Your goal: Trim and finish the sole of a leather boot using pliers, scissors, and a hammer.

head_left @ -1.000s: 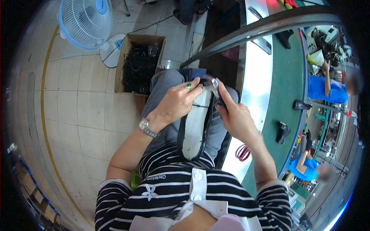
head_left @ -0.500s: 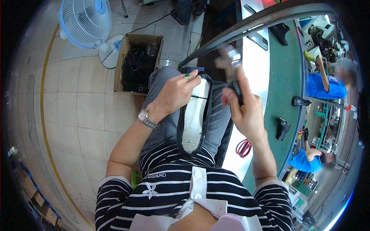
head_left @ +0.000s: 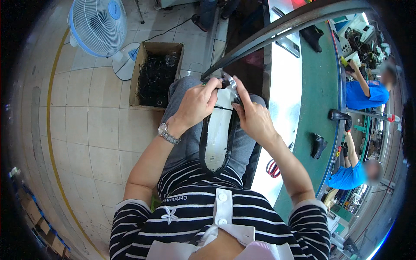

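Head view: your right hand (head_left: 253,119), raised off the work half a second ago, is back at the toe of the shoe sole (head_left: 218,132) lying on your lap. Both hands' fingers pinch it, your left hand (head_left: 197,104) alongside; work at the toe resumes.

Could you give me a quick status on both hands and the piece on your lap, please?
Left hand and right hand both grip the toe end of the shoe upper. Upper lies sole-side up on the lap. Nothing between hands and work.
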